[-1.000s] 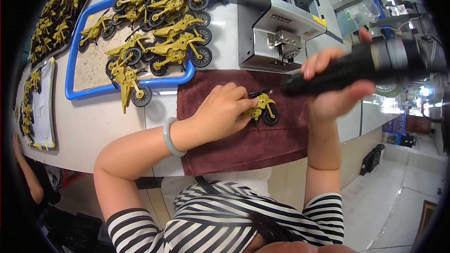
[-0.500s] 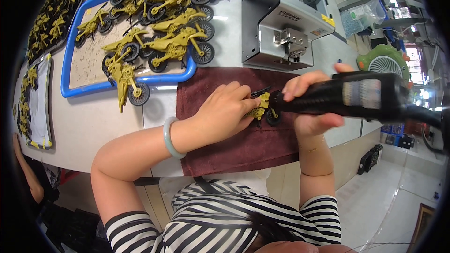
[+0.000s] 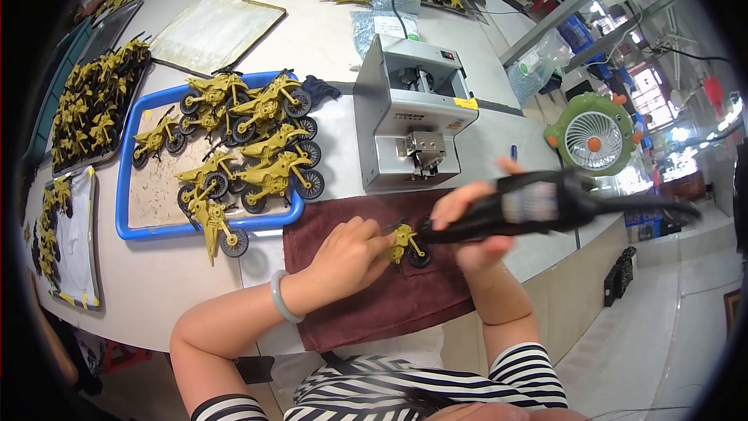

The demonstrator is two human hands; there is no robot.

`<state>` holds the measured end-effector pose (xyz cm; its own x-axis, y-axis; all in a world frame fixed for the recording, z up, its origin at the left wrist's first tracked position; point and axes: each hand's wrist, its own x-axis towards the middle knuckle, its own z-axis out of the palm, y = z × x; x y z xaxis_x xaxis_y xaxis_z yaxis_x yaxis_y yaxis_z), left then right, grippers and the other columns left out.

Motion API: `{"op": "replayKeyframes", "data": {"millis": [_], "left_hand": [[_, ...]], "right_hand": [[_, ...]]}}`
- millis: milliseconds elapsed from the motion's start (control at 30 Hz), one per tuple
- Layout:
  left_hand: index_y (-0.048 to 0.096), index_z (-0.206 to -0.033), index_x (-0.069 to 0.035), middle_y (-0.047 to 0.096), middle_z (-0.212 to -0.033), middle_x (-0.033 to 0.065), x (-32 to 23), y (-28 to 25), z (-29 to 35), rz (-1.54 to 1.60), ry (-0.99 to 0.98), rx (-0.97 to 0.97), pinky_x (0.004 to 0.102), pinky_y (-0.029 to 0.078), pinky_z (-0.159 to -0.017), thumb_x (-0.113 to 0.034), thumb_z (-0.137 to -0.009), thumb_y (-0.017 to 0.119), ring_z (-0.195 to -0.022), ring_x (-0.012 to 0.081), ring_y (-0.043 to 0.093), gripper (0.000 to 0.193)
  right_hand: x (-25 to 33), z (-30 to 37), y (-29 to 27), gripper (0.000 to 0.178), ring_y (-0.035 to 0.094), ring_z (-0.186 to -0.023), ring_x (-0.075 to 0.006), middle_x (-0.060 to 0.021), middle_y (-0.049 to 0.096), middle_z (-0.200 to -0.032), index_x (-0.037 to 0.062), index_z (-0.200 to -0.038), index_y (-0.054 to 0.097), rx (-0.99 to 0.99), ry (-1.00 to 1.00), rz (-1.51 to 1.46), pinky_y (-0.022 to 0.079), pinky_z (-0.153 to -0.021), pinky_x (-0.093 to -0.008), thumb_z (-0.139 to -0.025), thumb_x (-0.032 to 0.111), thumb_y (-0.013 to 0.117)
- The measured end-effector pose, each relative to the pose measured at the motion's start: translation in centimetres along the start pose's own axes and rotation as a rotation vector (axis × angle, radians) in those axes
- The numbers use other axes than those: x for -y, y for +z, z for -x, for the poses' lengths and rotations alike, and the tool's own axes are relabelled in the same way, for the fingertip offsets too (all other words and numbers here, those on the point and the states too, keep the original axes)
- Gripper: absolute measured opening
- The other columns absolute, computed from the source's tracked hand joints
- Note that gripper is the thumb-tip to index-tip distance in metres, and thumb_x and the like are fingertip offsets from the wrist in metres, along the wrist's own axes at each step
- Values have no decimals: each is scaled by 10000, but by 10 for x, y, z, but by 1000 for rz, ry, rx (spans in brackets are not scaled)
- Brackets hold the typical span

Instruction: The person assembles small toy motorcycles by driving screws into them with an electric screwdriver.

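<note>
My left hand (image 3: 349, 256) grips a small yellow toy motorcycle (image 3: 403, 240) with black wheels, pressing it on a dark red cloth (image 3: 374, 313). My fingers hide its left part. Wrapped in my right hand (image 3: 477, 254) is a black electric screwdriver (image 3: 536, 203), lying nearly level with its cord running off to the right. The tool's tip end sits right at the motorcycle's front part; whether it touches a screw is hidden. Motion slightly blurs the screwdriver and right hand.
A blue-rimmed tray (image 3: 125, 187) with several yellow toy motorcycles stands to the left. Behind the cloth is a grey metal machine (image 3: 405, 121). A green fan (image 3: 594, 136) stands at the right. More motorcycles fill a dark tray (image 3: 97, 109) at far left, near a flat pale board (image 3: 218, 31).
My view has tilted up, so more of the far table shows and the machine appears whole. Both hands keep hold of the motorcycle and screwdriver, with the tool still at the motorcycle.
</note>
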<state>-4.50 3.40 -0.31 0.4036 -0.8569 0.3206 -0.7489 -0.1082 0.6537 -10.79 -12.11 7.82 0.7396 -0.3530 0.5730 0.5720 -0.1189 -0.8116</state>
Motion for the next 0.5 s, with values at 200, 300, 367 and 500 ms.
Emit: {"op": "replayKeyframes", "data": {"millis": [200,300,367,500], "left_hand": [[632,-963,-53,510,-833,55,2,-1,-6,37,34,-26,332,419,-674,-114,-661,684,-764,222,488,312],[633,-963,-56,511,-833,55,5,1,-5,45,34,-30,330,420,-667,-106,-658,686,-761,222,487,314],[633,-963,-57,510,-833,56,5,1,-4,41,29,-27,330,420,-666,-106,-657,687,-760,223,487,314],[634,-962,-58,511,-837,54,4,1,-2,46,24,-25,332,418,-660,-111,-657,688,-758,222,486,314]], "right_hand": [[19,-60,-11,933,516,-535,-165,-83,495,-670,70,-1348,66,-182,-183,45,462,-546,-294,-751,675,451],[0,-78,-14,873,521,-527,-155,-103,515,-665,2,-1318,150,-135,-252,85,464,-537,-277,-790,628,453],[-8,-82,-14,855,523,-516,-154,-101,513,-650,-1,-1311,168,-128,-266,116,463,-529,-271,-796,621,449],[-18,-85,-11,816,528,-492,-151,-95,511,-616,-9,-1285,220,-111,-259,160,462,-510,-257,-807,614,439]]}}
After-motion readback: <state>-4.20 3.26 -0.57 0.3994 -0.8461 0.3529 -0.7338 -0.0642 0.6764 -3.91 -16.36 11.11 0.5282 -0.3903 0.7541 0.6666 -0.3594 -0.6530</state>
